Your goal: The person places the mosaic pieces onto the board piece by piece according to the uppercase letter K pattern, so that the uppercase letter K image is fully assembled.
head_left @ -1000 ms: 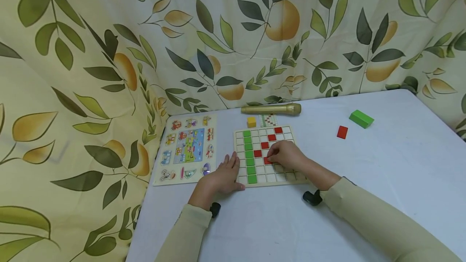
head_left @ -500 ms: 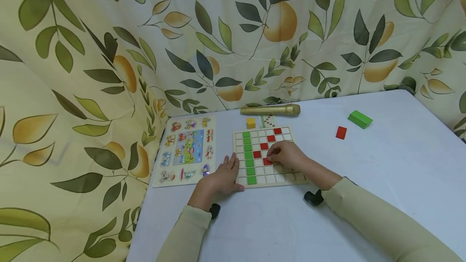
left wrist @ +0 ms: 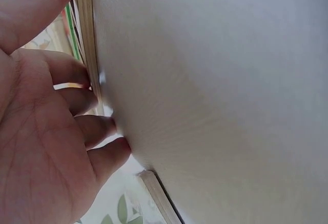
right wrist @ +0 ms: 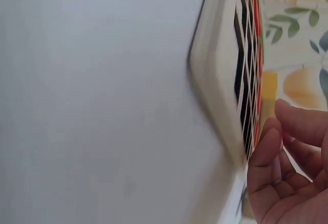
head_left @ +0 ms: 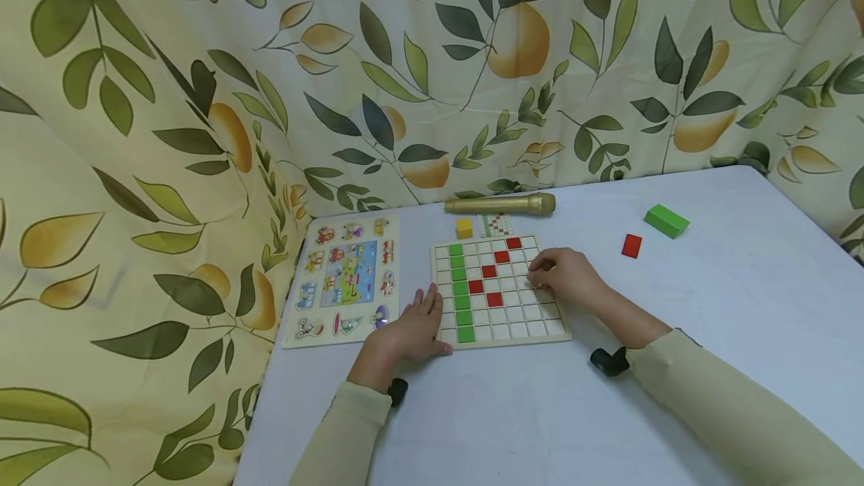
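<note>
A wooden grid board (head_left: 523,312) lies on the table in the head view. One column of it holds green tiles (head_left: 460,274), and several red tiles form a slanting line, with one more red tile (head_left: 495,299) below and to its right. My left hand (head_left: 413,327) rests at the board's left edge, fingers stretched out; in the left wrist view the fingertips touch the board's side (left wrist: 88,39). Over the right edge of the board hovers my right hand (head_left: 568,276). Its thumb and fingers are loosely bent, and nothing shows between them in the right wrist view.
Left of the grid board lies a picture puzzle board (head_left: 297,321). Behind are a yellow cube (head_left: 464,228), a small pattern card (head_left: 496,225) and a gold microphone (head_left: 501,204). A loose red tile (head_left: 631,246) and a green block (head_left: 667,221) lie to the right.
My right hand has let go of the lower red tile and moved right, leaving that tile lying on the board. The left hand has stayed at the board's edge.
</note>
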{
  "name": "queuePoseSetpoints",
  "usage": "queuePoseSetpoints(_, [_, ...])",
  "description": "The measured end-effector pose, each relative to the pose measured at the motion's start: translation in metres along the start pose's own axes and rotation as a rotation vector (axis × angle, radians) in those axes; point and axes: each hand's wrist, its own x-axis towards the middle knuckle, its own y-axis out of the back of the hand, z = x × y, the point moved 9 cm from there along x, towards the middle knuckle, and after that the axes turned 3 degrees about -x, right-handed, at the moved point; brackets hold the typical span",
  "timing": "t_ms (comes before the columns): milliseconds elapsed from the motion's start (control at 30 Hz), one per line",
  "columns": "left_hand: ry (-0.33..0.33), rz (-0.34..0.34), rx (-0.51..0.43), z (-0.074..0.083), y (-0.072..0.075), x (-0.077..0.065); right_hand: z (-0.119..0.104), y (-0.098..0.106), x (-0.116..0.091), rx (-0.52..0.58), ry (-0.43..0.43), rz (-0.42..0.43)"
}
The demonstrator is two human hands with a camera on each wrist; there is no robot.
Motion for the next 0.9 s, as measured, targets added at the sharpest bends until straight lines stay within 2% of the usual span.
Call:
queuePoseSetpoints(167, [0.007, -0.003, 0.012, -0.002, -0.002, 0.002, 0.017, 0.015, -0.002, 0.029, -0.059, 0.022])
queuePoseSetpoints(767, [-0.003, -0.005, 0.02, -0.002, -0.002, 0.002, 0.062, 0.063, -0.013, -0.006, -0.105, 0.104])
queuePoseSetpoints(900, [-0.005, -0.006, 0.028, -0.003, -0.004, 0.003, 0.076, 0.073, -0.016, -0.01, -0.141, 0.119])
